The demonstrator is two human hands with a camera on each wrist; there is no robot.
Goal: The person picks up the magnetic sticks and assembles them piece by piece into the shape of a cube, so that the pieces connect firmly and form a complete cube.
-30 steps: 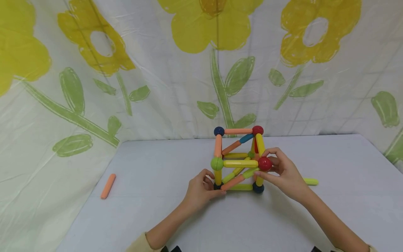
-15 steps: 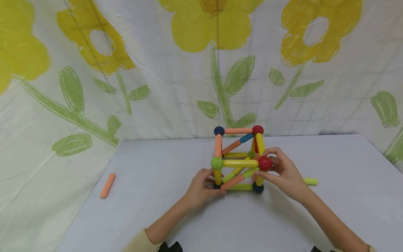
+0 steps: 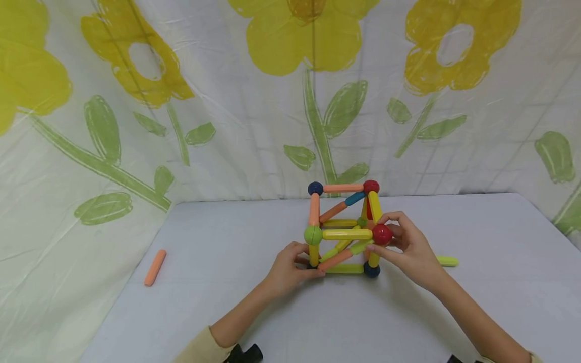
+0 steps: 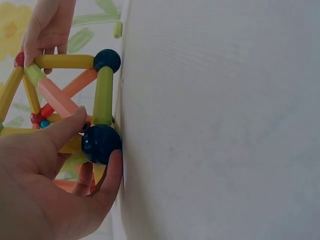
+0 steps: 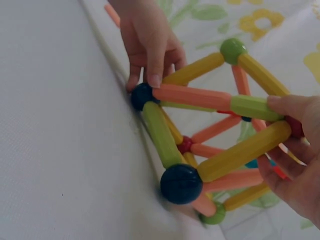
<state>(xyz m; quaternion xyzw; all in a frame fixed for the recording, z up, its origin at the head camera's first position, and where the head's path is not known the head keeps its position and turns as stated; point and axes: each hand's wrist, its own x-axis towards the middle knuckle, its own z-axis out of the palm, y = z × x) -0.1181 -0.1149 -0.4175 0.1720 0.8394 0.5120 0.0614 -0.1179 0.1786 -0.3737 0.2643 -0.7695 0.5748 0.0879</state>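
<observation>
A cube-shaped frame of magnetic building sticks and balls (image 3: pixel 347 235) stands on the table in the head view. A diagonal of an orange stick (image 5: pixel 192 95) and a light green stick (image 5: pixel 255 106), end to end, crosses its front face. My left hand (image 3: pixel 290 267) is at the lower left front corner, thumb on the orange stick's lower end, fingers curled round the dark blue ball (image 4: pixel 101 144). At the upper right front corner, my right hand (image 3: pixel 410 247) grips the red ball (image 3: pixel 382 235), its thumb on the light green stick's upper end. Its other fingertips are partly hidden behind the ball.
A loose orange stick (image 3: pixel 155 267) lies on the white table (image 3: pixel 218 242) at the left. Another loose stick, light green (image 3: pixel 448 261), lies beyond my right forearm. A white cloth with painted flowers (image 3: pixel 254 146) hangs behind the table.
My left fingers have shifted slightly at the lower left corner, and the orange diagonal stick's lower end has risen a little. My right hand has hardly moved.
</observation>
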